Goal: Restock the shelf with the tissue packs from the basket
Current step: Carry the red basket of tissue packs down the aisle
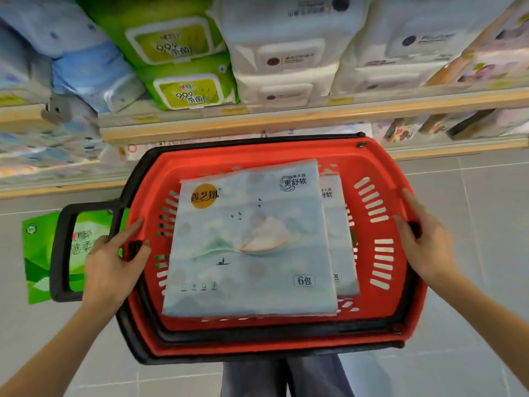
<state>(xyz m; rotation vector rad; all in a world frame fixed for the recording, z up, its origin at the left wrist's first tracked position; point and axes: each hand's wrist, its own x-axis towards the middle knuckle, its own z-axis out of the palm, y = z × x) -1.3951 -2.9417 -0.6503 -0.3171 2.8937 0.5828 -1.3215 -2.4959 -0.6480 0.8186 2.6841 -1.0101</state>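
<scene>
A red basket (375,159) with a black rim is held over the grey floor in front of the shelf (286,121). Inside it lies a flat pale-blue tissue pack (249,242) marked with a gold circle and "6包". A second pack of the same kind (343,253) shows from under its right side. My left hand (111,265) grips the basket's left rim, thumb hooked over the edge. My right hand (426,242) grips the right rim, thumb on a black fitting.
The shelf above holds green wipe packs (186,90), white packs (286,58) and blue packs (86,73); lower shelves hold more packs. The basket's black pull handle (60,253) sticks out left over a green pack (37,253) on the floor. My legs are below the basket.
</scene>
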